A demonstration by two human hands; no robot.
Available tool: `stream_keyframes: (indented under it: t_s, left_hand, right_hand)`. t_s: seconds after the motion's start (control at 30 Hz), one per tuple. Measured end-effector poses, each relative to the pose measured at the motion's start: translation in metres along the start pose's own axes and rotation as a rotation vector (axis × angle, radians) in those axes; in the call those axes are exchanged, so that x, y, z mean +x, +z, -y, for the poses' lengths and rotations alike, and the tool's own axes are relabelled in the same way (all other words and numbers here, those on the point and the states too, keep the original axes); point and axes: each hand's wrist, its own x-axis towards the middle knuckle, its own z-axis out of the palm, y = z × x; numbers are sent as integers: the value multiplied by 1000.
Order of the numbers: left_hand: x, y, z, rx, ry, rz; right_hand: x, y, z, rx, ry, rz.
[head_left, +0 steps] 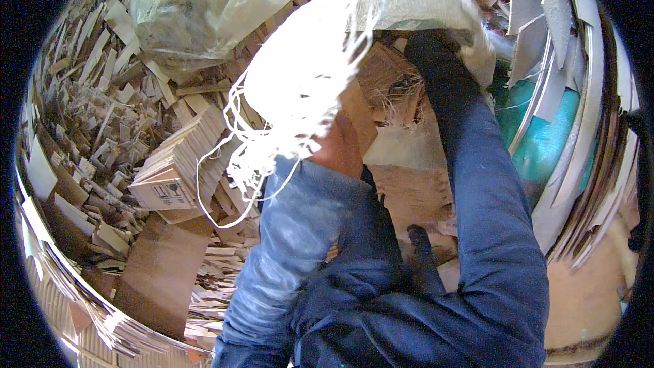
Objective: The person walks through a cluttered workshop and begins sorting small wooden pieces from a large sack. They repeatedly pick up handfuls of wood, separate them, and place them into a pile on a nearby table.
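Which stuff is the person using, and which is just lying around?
In use:
- white woven sack
- right hand at the sack
- frayed white strands

Lying about:
- cardboard strip stack
- clear plastic bag
- teal sheet

White woven sack (pixel 409 0) blocking ahead, cardboard scraps (pixel 102 96) crowding left, leaning sheets (pixel 579 130) walling right

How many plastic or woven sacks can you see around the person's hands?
2. A clear plastic bag lies at the top left on the cardboard scraps. A white woven sack with frayed strands is at top centre, where the right hand reaches. Others may be hidden.
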Motion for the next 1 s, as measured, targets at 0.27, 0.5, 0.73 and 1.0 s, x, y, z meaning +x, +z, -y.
stream_keyframes:
  t_s: [0.27,0.5,0.73,1.0]
  left_hand:
    - [-4,-25,-19,-74,-58,27]
    - [12,-39,-28,-117,-204,54]
    - [23,-46,-24,-74,-223,-8]
    - [-4,-48,-12,-42,-235,-39]
  right_hand:
    - [-52,-29,-17,188,-45,-144]
    - [-45,-62,-29,555,-32,-32]
    - [-53,-80,-27,622,-32,-38]
    - [-151,-62,97,79,-75,-261]
